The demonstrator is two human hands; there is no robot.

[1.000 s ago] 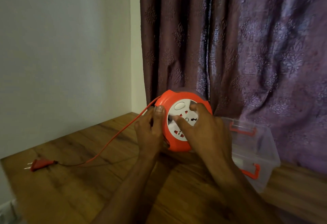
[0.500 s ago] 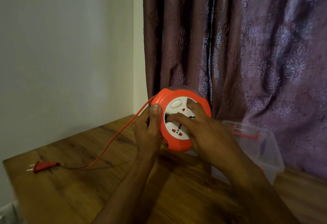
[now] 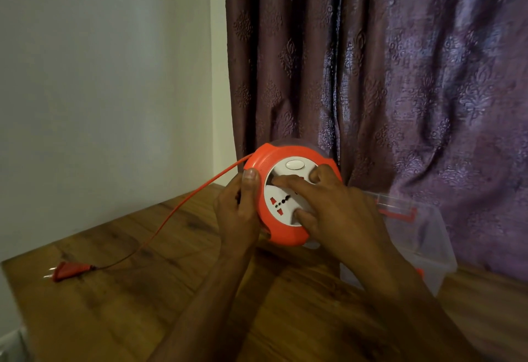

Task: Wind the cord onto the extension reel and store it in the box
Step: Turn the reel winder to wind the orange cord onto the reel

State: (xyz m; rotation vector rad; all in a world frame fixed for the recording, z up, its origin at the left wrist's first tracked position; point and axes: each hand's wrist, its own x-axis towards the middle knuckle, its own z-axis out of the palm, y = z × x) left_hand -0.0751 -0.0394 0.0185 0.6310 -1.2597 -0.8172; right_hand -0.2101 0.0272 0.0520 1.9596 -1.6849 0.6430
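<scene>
I hold a round orange extension reel [image 3: 285,236] with a white socket face upright above the wooden table [image 3: 143,304]. My left hand [image 3: 238,213] grips its left rim, thumb on the orange edge. My right hand [image 3: 340,216] lies over the white face, fingers spread across the sockets. An orange cord [image 3: 177,210] runs from the reel's top left down to the table and ends in an orange plug [image 3: 67,270] lying flat at the left. A clear plastic box [image 3: 423,244] with orange latches stands behind my right hand.
A white wall [image 3: 100,75] rises at the left and a purple patterned curtain [image 3: 400,75] hangs behind the table. The table's left edge runs close to the plug.
The white face has turned under my right fingers, and the plug has slid a little to the right along the table as the cord shortened. The view has shifted slightly.
</scene>
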